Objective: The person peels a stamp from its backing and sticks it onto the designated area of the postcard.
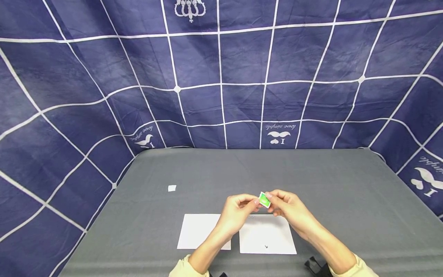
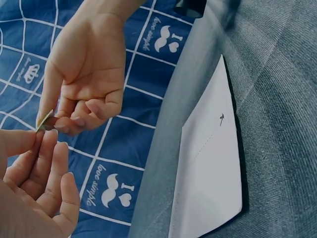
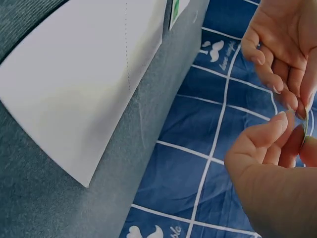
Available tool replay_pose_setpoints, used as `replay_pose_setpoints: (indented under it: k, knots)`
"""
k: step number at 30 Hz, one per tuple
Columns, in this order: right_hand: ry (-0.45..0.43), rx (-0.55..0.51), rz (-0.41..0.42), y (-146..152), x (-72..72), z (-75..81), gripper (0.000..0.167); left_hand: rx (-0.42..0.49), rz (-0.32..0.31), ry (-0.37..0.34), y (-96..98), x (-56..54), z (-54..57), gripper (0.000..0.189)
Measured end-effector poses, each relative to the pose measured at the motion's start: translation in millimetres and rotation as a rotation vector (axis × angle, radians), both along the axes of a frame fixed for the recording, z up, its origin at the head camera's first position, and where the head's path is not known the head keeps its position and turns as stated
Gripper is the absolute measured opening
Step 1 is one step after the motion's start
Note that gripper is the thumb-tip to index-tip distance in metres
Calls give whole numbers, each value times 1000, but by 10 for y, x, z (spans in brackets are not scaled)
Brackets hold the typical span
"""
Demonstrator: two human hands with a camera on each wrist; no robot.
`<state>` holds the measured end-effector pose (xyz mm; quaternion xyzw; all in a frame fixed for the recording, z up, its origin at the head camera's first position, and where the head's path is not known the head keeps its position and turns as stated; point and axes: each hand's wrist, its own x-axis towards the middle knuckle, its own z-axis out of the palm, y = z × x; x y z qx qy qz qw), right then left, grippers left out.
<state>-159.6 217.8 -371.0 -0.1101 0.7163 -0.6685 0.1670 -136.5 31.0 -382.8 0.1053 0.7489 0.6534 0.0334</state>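
Both hands pinch one small green square (image 1: 264, 200) above the grey worktop (image 1: 346, 184).
Head view: left hand (image 1: 234, 216) and right hand (image 1: 293, 211) grip the square's opposite edges, just beyond the right-hand white sheet (image 1: 266, 240); a left-hand white sheet (image 1: 198, 231) lies beside it, and a white scrap (image 1: 172, 188) farther off. Left wrist view: the square shows edge-on between the fingertips, near a dark-marked sheet. Right wrist view: only its thin edge shows between both hands; a dotted line crosses the near sheet.

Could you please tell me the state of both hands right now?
Left hand: closed, pinching the small green-and-white piece.
Right hand: closed, pinching the same piece.
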Motion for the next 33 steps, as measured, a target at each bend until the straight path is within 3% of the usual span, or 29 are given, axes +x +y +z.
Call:
replay_pose_setpoints:
  k: [2, 4, 8, 11, 14, 20, 27, 33]
  knots:
    - [47, 45, -48, -33, 5, 4, 26, 9, 8, -8, 1, -6, -11, 20]
    - [152, 119, -109, -75, 8, 5, 22, 18, 19, -11, 1, -9, -16, 19]
    - [563, 339, -275, -160, 22, -7, 9, 38, 28, 7, -2, -14, -31, 18]
    - [889, 476, -383, -215, 49, -25, 18, 43, 34, 23, -6, -18, -36, 18]
    - [1073, 561, -418, -276, 80, -29, 20, 39, 63, 30, -17, -18, -33, 19]
    - [1171, 647, -416, -386, 108, -21, 24, 34, 108, 50, -57, -21, -30, 22]
    - [1335, 613, -510, -485, 140, -39, 35, 93, 157, 72, -74, -19, 0, 21]
    - [1253, 507, -514, -507, 131, -38, 24, 137, 148, 113, -98, -41, 9, 20]
